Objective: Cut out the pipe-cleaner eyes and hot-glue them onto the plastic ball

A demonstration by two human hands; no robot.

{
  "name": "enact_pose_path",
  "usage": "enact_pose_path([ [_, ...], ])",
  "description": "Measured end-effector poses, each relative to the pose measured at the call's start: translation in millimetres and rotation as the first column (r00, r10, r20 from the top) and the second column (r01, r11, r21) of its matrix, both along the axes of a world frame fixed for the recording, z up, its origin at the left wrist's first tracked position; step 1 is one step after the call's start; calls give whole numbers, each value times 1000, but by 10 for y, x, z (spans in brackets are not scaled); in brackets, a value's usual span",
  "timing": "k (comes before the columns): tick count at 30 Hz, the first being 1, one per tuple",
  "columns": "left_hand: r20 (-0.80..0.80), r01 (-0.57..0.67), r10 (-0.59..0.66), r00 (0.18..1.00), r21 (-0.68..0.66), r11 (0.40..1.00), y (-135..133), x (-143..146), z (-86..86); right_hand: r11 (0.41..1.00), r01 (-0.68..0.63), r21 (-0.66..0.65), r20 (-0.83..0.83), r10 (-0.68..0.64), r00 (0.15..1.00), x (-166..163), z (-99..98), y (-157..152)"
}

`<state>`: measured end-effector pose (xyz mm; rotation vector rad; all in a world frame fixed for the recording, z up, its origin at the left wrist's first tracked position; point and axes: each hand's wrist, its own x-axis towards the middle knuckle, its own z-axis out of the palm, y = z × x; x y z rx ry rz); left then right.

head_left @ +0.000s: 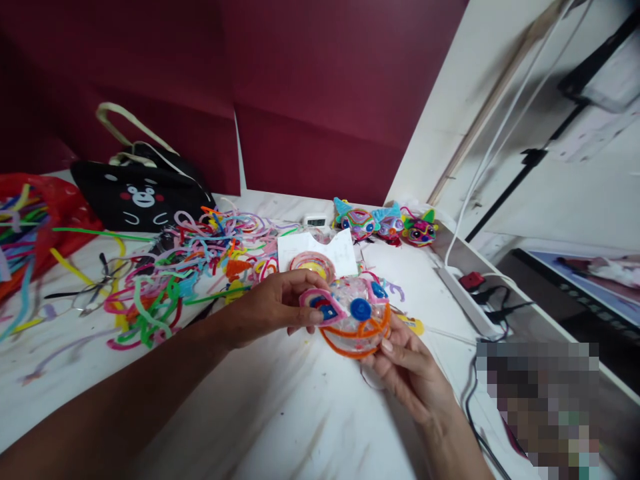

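Note:
I hold a small clear dome (356, 319) decorated with orange, pink and blue pipe cleaners, just above the white table (280, 413). My left hand (273, 303) pinches its left side, thumb and fingers closed on a pink and blue pipe-cleaner piece. My right hand (405, 370) cups the dome from below, fingers curled against its orange rim. Behind it lies a round pink and yellow coil (313, 265) on a white card (345, 252).
A tangle of coloured pipe cleaners (195, 267) covers the table's left. A black bear-face bag (143, 193) and a red bag (35, 220) stand behind. Three finished pipe-cleaner figures (387, 223) sit by the wall. A power strip with cables (470, 293) runs along the right edge.

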<state>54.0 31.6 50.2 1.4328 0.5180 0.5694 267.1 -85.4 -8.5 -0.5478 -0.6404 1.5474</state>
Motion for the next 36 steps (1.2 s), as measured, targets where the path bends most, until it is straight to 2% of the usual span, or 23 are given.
enact_pose_path([
  [11, -77, -43, 43, 996, 10, 999, -3, -3, -21, 1000, -4, -25, -21, 3, 1000, -4, -6, -13],
  [23, -106, -87, 84, 991, -24, 996, -34, -3, -22, 998, 44, -48, 88, -40, 995, -24, 14, -3],
  [36, -135, -126, 119, 984, -46, 991, -71, 9, -20, 997, 46, -62, 108, -39, 993, -29, 20, -10],
])
